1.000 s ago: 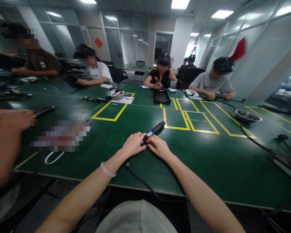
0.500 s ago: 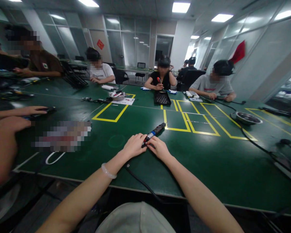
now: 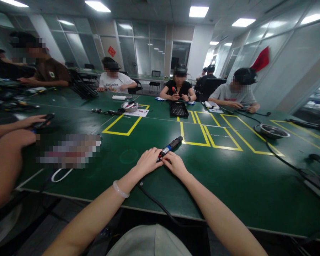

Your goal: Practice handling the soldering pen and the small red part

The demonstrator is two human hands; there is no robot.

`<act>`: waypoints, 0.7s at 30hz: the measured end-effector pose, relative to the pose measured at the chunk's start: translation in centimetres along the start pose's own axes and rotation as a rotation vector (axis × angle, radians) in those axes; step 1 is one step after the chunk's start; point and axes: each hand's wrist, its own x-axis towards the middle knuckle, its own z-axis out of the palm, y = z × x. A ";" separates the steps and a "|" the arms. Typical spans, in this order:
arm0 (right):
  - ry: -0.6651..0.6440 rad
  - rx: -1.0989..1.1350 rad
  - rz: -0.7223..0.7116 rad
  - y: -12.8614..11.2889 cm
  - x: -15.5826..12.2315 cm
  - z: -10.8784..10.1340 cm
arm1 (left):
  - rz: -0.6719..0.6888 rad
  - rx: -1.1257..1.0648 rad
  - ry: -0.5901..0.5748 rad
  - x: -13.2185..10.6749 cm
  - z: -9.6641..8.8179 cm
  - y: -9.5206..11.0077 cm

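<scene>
A slim black handheld tool (image 3: pixel 174 143), with blue and silver parts showing along its middle, lies slanted over the green table (image 3: pixel 218 181). Its dark tip points away and to the right. My left hand (image 3: pixel 148 160), with a pale bracelet on the wrist, is closed about the tool's near end. Facing it, my right hand (image 3: pixel 176 163) has its thumb and fingers pressed on that same end. Fingers of both hands hide the near end, where a bit of red shows. A black cable (image 3: pixel 157 202) runs over the table edge below my hands.
To the left, a co-worker's hand (image 3: pixel 32 121) holds a dark device beside a blurred-out flat item (image 3: pixel 70 151). Yellow tape rectangles (image 3: pixel 194 144) mark the table. A black tray (image 3: pixel 179 109) stands before a person opposite; a metal bowl (image 3: pixel 273 131) sits right, near cables.
My hands and the tool stay nearly in place. The co-worker at left has lifted their dark device a little. Opposite, a person has lowered one hand from the head toward the tray.
</scene>
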 end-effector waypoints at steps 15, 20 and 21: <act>0.052 0.007 0.094 0.1 -0.5 -1.8 | -0.197 -0.011 -0.088 0.5 -0.3 0.2; 0.040 0.004 0.095 0.2 -0.6 -2.1 | -0.324 0.014 -0.106 0.4 -0.4 -3.4; 0.037 0.005 0.095 0.2 -0.6 -2.1 | -0.357 0.016 -0.110 0.4 -0.5 -4.3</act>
